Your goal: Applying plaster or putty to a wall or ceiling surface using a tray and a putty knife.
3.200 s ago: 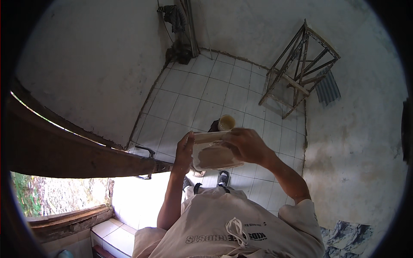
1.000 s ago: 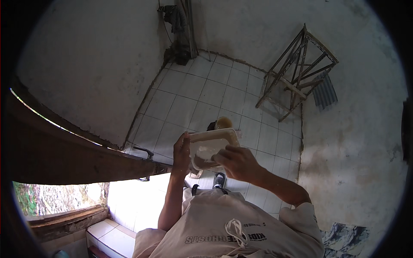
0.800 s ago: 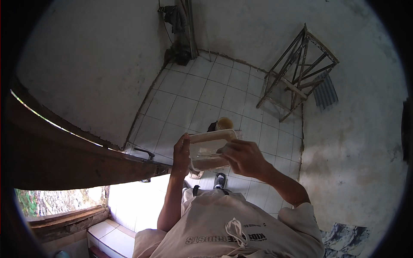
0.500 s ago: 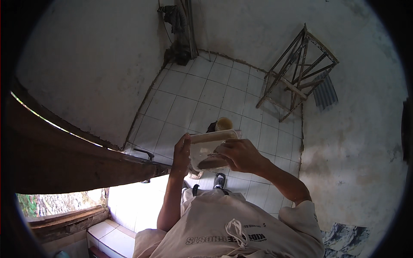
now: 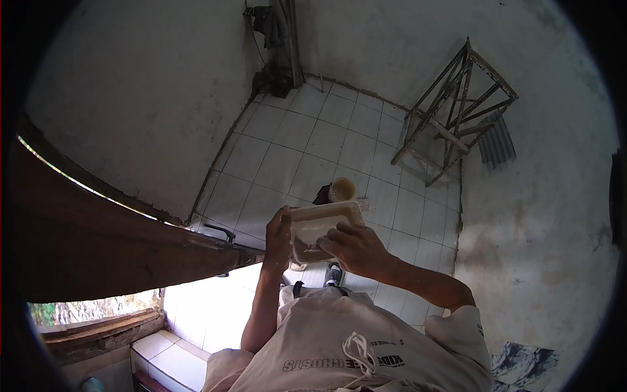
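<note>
My left hand (image 5: 279, 236) is closed around the left side of a shallow, whitish rectangular tub (image 5: 326, 212), held up in front of my body. The tub is tilted, so its inside faces me. Over its right part is my right hand (image 5: 354, 246), fingers bent and pressed together against the inside. Anything between those fingertips is too small or hidden to name. A dull brownish patch shows on the tub's inner surface near them. Beyond the tub, a round bucket (image 5: 342, 189) with yellowish contents stands on the floor, a dark cloth-like thing (image 5: 322, 195) beside it.
A wooden trestle frame (image 5: 450, 117) stands against the right wall, near a corrugated grey sheet (image 5: 496, 140). A brown door (image 5: 124, 235) with a handle (image 5: 220, 230) juts in from the left. Dark cloth (image 5: 269, 26) hangs in the far corner above the tiled floor (image 5: 294, 140).
My right hand has slid lower and slightly left across the inside of the tub. The tub has shifted slightly, while my left hand keeps its hold.
</note>
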A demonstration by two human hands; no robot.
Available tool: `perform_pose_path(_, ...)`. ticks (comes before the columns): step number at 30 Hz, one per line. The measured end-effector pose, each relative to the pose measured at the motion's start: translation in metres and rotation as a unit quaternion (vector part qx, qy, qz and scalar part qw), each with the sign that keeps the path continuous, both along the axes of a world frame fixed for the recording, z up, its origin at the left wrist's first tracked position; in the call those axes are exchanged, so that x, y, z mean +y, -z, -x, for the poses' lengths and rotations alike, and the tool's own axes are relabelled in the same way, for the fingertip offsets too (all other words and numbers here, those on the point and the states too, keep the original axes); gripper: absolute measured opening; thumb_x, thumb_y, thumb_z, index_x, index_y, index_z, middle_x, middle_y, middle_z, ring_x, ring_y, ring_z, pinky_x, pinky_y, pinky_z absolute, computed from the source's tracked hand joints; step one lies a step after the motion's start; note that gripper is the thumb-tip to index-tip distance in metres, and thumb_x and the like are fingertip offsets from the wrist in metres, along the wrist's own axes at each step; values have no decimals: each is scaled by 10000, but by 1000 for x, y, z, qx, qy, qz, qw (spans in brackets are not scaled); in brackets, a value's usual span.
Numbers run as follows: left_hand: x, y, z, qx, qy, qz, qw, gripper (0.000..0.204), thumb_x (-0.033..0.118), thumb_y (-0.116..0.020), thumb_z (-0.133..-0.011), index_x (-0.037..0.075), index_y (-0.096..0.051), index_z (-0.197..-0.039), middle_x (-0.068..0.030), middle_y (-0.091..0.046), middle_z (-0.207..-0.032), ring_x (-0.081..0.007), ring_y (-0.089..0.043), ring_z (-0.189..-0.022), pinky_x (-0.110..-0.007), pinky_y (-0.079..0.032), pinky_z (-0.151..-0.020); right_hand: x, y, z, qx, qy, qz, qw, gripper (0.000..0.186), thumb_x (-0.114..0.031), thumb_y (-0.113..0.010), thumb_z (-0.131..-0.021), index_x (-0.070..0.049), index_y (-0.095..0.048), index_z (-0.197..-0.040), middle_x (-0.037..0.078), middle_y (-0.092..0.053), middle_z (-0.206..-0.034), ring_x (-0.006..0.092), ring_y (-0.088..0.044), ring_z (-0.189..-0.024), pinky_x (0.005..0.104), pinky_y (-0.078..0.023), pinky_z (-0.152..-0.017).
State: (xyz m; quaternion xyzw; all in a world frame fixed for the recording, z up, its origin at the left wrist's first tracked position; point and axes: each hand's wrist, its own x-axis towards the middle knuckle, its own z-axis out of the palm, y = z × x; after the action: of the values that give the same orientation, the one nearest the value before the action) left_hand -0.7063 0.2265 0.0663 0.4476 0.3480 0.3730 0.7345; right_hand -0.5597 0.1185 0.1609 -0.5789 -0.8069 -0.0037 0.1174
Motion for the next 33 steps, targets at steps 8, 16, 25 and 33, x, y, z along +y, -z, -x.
perform_pose_path(8,2,-1,2,0,8,11,1000,326,323,-468,-1015,21,-590,-1003,28,-473,-814,-70,-419,-748,-237,-379,-691,5,-16,-17,71,14,-30,997,324,-94,-732,-651,-101,-616,-954,25,-594,-821,198,-621,-819,328,-538,-671)
perform_pose_path(16,3,16,1,9,-25,17,1000,341,348,-469,-1012,33,-597,-983,53,-431,-748,-43,-366,-673,-215,-330,-604,-6,1,-1,42,-1,19,999,268,-52,-696,-666,-87,-606,-916,36,-590,-804,196,-621,-771,335,-528,-687)
perform_pose_path(25,0,8,0,32,-7,11,999,382,375,-451,-1014,24,-600,-991,32,-476,-755,-52,-406,-684,-226,-366,-621,-6,-9,-14,84,13,46,995,253,-62,-703,-680,-83,-634,-922,40,-623,-798,224,-637,-762,343,-544,-669)
perform_pose_path(33,2,3,-1,20,3,-8,1000,375,369,-454,-1015,27,-608,-1000,41,-451,-734,-41,-384,-649,-222,-346,-572,10,-15,-18,47,43,-53,997,295,-64,-709,-645,-86,-629,-928,44,-621,-818,222,-635,-799,350,-546,-700)
